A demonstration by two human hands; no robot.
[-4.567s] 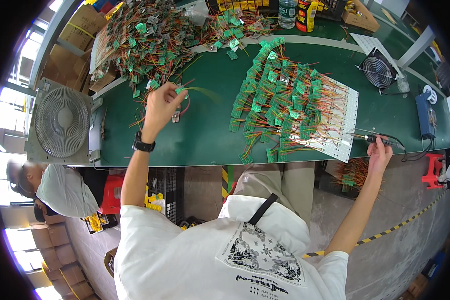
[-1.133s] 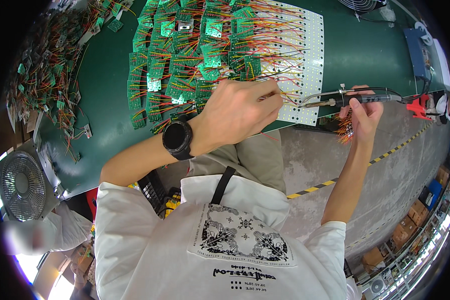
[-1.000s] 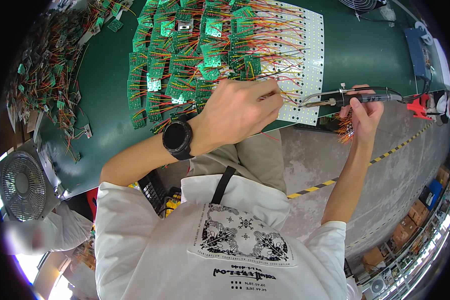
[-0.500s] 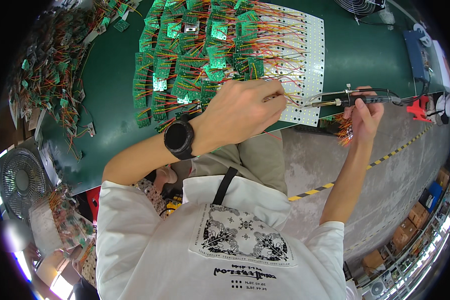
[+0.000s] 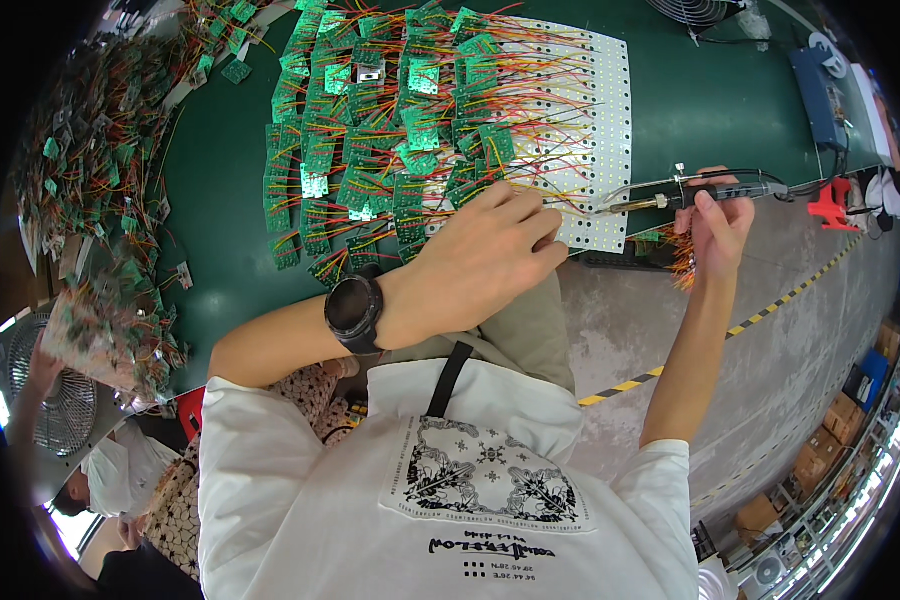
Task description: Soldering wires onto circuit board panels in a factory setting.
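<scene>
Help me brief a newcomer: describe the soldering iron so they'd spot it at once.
On the green table, find the white panel. By its lower right corner, the right hand holds the soldering iron. Unlike the thin wires nearby, it has a thick dark handle and metal tip.

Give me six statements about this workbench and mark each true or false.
1. The right hand holds a soldering iron. True.
2. The right wrist wears a watch. False: the watch is on the left wrist.
3. The iron's tip points left. True.
4. The blue box stands left of the white panel. False: the blue box is right of the white panel.
5. Green circuit boards lie on the bench. True.
6. Both hands hold the iron. False: the left hand is apart from it.
</scene>
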